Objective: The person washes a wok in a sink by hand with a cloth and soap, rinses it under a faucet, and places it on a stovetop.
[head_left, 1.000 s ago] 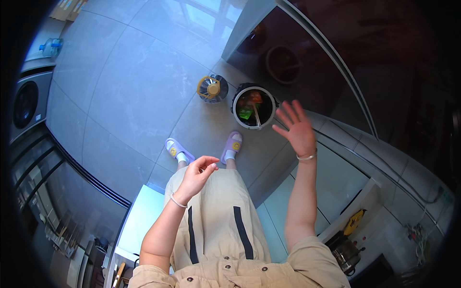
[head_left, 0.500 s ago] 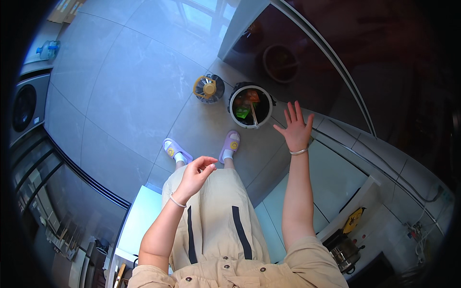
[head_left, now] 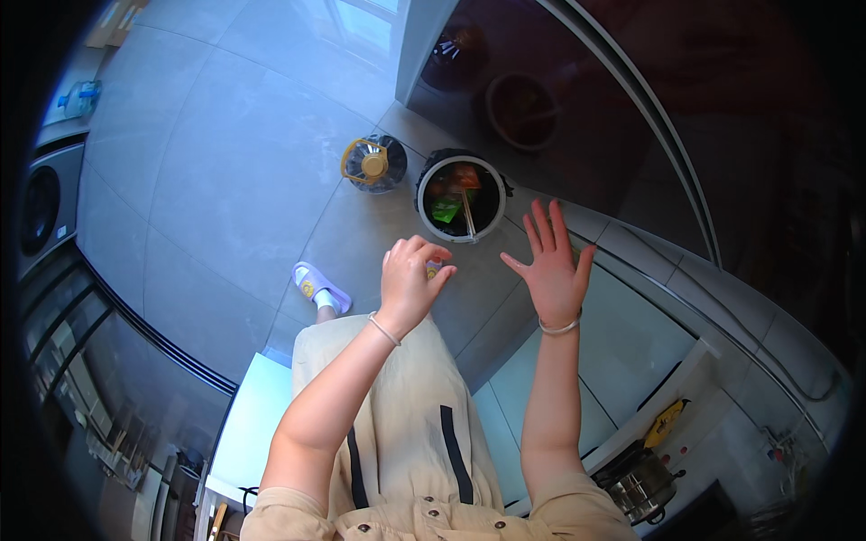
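Note:
My left hand (head_left: 413, 281) is raised over my lap, its fingers loosely curled and the thumb held apart, with nothing visible in it. It partly covers one of my purple slippers (head_left: 433, 269). To the right, my right hand (head_left: 554, 278) has its fingers spread wide, holding nothing. Beyond both hands on the floor stands a round trash bin (head_left: 424, 215) with a pale rim and black liner. Inside it lie a green wrapper (head_left: 446, 210), an orange-red piece of packaging (head_left: 465, 175) and a pair of chopsticks (head_left: 468, 216). Neither hand touches the bin.
A large clear bottle (head_left: 390, 171) with a yellow cap and handle stands left of the bin. A dark glossy cabinet front (head_left: 595, 117) rises behind it. At the lower right, a metal pot (head_left: 642, 496) sits on the counter; a washing machine (head_left: 47, 203) is far left.
My left hand has moved up and to the right, over one slipper. My right hand has come slightly nearer, fingers still spread. The view has shifted a little, so the floor things appear further left.

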Available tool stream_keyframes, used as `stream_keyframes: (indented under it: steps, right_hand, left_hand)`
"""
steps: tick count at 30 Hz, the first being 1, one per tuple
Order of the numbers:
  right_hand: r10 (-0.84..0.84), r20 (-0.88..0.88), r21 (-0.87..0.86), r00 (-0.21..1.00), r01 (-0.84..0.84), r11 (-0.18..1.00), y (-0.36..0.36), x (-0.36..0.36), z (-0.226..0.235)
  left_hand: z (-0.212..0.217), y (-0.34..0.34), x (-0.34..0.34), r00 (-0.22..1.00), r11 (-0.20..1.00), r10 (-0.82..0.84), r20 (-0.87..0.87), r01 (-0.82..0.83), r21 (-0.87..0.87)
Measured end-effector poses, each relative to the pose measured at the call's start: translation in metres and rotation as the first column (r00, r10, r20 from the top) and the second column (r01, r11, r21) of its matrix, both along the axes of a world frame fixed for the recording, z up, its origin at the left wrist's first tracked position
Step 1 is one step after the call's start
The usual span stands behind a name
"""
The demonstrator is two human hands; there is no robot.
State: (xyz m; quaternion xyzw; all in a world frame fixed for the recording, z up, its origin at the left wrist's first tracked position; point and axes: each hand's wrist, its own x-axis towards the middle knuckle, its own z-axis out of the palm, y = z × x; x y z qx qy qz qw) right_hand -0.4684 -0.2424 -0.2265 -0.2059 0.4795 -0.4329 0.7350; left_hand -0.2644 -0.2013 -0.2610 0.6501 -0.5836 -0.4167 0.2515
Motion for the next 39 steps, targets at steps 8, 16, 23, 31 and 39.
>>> stream_keyframes:
  steps: [8, 16, 23, 31, 39]
  right_hand:
    - [0.070, -0.043, -0.034, 0.997, -0.072, 0.997, 0.002, -0.014, -0.003]
    - [0.085, -0.011, -0.047, 0.996, -0.085, 0.995, 0.007, -0.026, -0.018]
    - [0.113, 0.011, -0.049, 0.994, -0.112, 0.992, 0.009, -0.027, -0.022]
    - [0.137, 0.016, -0.042, 0.990, -0.136, 0.990, 0.009, -0.026, -0.022]
    - [0.161, 0.029, -0.052, 0.986, -0.160, 0.986, 0.010, -0.024, -0.021]
  left_hand:
    - [-0.018, -0.002, -0.049, 1.000, 0.999, -0.030, 0.003, 0.030, -0.019]
    - [-0.030, -0.002, -0.062, 0.999, 0.998, -0.043, -0.001, 0.043, -0.043]
    - [-0.030, -0.002, -0.064, 0.999, 0.998, -0.046, 0.006, 0.046, -0.036]
    - [-0.030, -0.002, -0.066, 0.999, 0.999, -0.035, 0.002, 0.035, -0.028]
    - [-0.033, 0.002, -0.068, 1.000, 0.999, 0.007, -0.017, -0.008, -0.051]
